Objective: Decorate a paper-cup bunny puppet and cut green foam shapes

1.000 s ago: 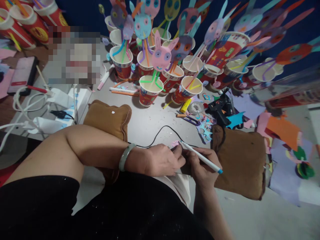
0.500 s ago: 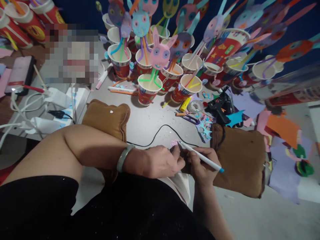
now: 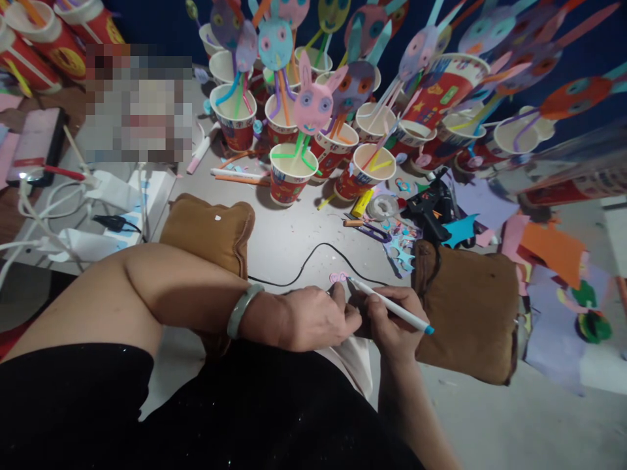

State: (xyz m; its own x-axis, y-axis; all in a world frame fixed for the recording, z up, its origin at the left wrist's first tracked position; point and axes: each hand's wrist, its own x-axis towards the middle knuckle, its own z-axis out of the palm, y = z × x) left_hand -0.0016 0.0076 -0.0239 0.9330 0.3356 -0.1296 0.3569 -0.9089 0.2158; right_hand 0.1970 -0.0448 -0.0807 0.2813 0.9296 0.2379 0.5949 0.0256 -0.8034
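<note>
My right hand (image 3: 399, 323) grips a white felt-tip pen (image 3: 394, 307) with a blue end, its fingers closed round the barrel. The pen's tip points left, right beside a small pink paper piece (image 3: 337, 277) with rounded outlines drawn on it. Against the lower edge of this piece, my left hand (image 3: 318, 316) is curled with its fingertips together. A pale bracelet (image 3: 241, 312) circles the left wrist. Whether the tip touches the paper I cannot tell.
Paper cups (image 3: 292, 179) with straws and rabbit-faced paper figures crowd the back. Brown cushions (image 3: 467, 320) lie on either side. A black cord (image 3: 321, 247) crosses the table behind my hands. A black glue gun (image 3: 428, 209) and paper scraps lie to the right, a power strip (image 3: 147, 202) left.
The pink paper piece has shifted slightly left and shows a little more. My right hand and the pen have moved slightly left too.
</note>
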